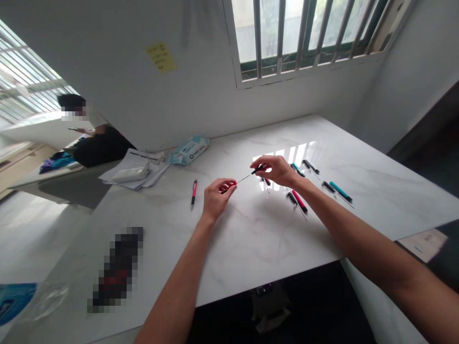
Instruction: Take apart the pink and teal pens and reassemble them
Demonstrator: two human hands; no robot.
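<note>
My left hand (216,197) pinches a dark, red-tinged pen part (224,190) just above the table. A thin refill (244,178) sticks out from it toward the right. Opposite, my right hand (277,169) grips a black pen part (256,169), close to the refill's tip; whether they touch I cannot tell. Beside my right forearm lie a red pen barrel (299,199) and a black pen piece (291,198). Farther right are a teal barrel (340,190) and another black piece (327,186). A whole pink-and-black pen (194,193) rests left of my left hand.
A blue wipes packet (190,150), papers (150,177) and a white device (131,174) lie along the wall side of the marble-patterned table (251,258). A blurred-out dark object (116,272) is at front left. Another person (100,138) sits beyond the partition.
</note>
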